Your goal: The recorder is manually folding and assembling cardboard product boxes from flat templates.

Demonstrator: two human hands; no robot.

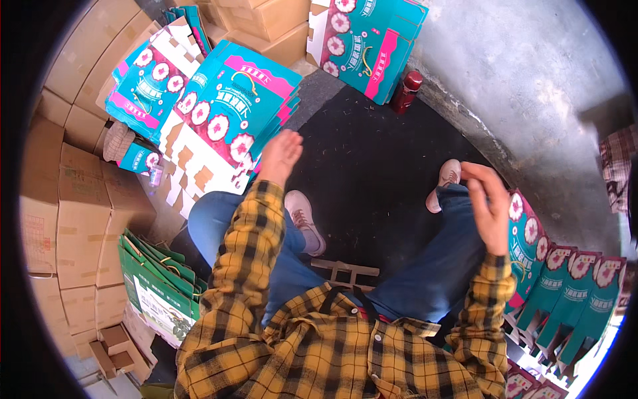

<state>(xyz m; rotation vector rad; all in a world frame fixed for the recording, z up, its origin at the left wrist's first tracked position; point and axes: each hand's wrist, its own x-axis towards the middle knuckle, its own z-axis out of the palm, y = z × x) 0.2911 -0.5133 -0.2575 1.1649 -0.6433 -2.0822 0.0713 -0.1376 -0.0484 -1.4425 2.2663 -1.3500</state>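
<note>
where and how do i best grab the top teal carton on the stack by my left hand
Probably the right edge of the top teal carton, left hand coming from the right, thumb above, fingers below: it is flattened, the edges beneath it are staggered there, and that side faces black floor, while other cartons crowd its left.

Floor mat [365, 153]: black, pale-flecked.
Mat, far edge: dark-red bottle [407, 92], upright, just beside printed teal cartons [362, 40], flattened, leaning.
Mat, middle: two pale shoes [302, 216], well apart.
Floor, left: brown boxes [83, 219], stacked.
Flat-carton stack [229, 106], left of mat: underside hidden, support cannot be told.
</note>
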